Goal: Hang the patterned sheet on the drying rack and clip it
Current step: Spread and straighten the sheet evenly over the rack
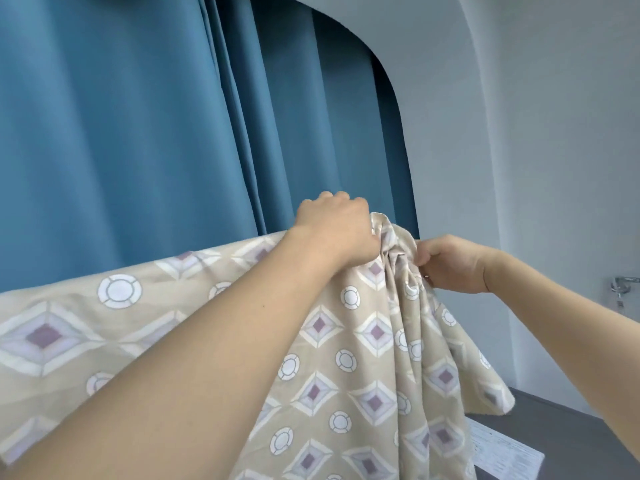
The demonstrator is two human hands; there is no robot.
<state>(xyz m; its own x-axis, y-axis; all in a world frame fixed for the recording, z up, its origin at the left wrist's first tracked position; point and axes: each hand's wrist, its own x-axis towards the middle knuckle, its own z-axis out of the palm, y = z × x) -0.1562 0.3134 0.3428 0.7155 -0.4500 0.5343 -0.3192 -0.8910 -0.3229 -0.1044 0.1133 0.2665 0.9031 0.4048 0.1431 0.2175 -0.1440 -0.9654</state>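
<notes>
Blue curtain (138,133) behind sheet (346,358), both hands gripping.

left hand (337,230) gripping bunched top of patterned sheet (346,358), right hand (450,265) pinching same bunch, blue curtain (138,133) behind, door handle (623,284) far right

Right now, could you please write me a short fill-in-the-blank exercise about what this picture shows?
1. Both hands grip a bunched part of the patterned ____.
2. The left hand holds the fabric higher than the ____ hand does.
3. Behind the fabric hangs a curtain coloured ____.
4. The fabric's print shows diamonds and ____.

Missing words: sheet; right; blue; circles
</notes>
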